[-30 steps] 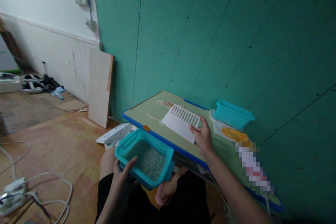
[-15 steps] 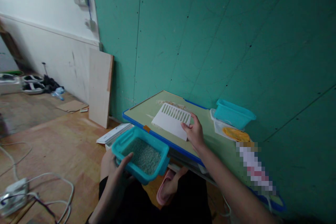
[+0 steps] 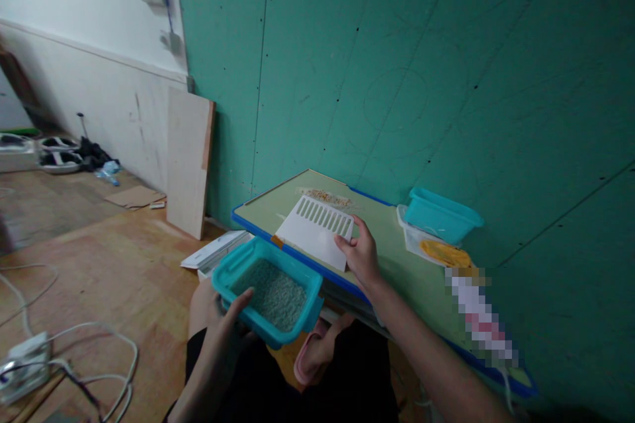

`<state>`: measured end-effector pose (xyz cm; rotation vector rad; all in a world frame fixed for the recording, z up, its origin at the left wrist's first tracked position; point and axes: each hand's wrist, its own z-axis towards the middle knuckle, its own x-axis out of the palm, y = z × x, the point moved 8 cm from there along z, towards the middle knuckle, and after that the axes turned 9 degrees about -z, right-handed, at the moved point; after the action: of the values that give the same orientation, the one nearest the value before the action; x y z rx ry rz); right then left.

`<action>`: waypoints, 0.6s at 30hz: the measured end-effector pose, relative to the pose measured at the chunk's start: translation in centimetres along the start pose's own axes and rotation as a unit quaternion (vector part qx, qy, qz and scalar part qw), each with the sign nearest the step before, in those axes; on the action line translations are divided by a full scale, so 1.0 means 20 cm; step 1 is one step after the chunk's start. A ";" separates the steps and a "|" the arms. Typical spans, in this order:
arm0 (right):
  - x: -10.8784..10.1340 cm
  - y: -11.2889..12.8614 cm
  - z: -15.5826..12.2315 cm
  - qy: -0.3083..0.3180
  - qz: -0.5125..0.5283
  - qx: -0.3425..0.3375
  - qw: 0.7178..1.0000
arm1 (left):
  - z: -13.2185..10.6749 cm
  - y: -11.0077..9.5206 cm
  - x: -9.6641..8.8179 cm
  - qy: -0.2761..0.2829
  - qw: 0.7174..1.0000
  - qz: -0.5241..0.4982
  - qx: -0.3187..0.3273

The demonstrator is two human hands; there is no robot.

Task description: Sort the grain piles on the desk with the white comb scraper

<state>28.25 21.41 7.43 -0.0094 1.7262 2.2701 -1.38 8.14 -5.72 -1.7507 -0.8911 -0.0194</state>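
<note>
A turquoise plastic tub (image 3: 317,307) holding pale granules (image 3: 278,294) is gripped at its near-left rim by my left hand (image 3: 231,317), thumb over the inside edge. It sits just below the near edge of a green-topped table (image 3: 397,258) with blue edging. My right hand (image 3: 360,252) pinches the right side of a flat white slotted scraper (image 3: 312,231). The scraper lies low over the tabletop, its slots facing the wall and its plain edge toward the tub. Beyond the slots, a strip of beige grains (image 3: 327,197) is scattered on the table.
Farther right on the table are another turquoise tub (image 3: 441,215), a whitish tray (image 3: 417,241) and a yellow cloth-like item (image 3: 446,254). A green wall (image 3: 307,79) rises behind. A wooden board (image 3: 188,165) leans at left; white cables (image 3: 114,330) and a power strip (image 3: 24,367) lie on the floor.
My right hand has drawn the white scraper left and toward me, closer to the tub. More of the beige grains show behind it. The left hand and tub have barely moved.
</note>
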 end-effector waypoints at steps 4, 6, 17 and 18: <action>0.01 0.01 -0.04 0.001 0.016 0.017 1.000 | 0.00 0.02 0.01 0.007 1.000 -0.009 -0.013; 0.01 0.02 -0.07 -0.005 0.016 0.026 1.000 | 0.01 0.03 0.00 0.008 1.000 -0.014 -0.018; -0.09 0.06 0.09 -0.067 0.003 -0.039 0.997 | 0.03 0.02 -0.02 -0.006 1.000 -0.028 -0.001; -0.09 0.05 0.15 -0.077 0.000 -0.045 0.996 | 0.03 0.02 -0.02 -0.004 1.000 -0.029 0.000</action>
<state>30.35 23.59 9.56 0.1435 1.5457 2.2821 -1.68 8.33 -6.47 -1.7266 -0.9480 -0.0497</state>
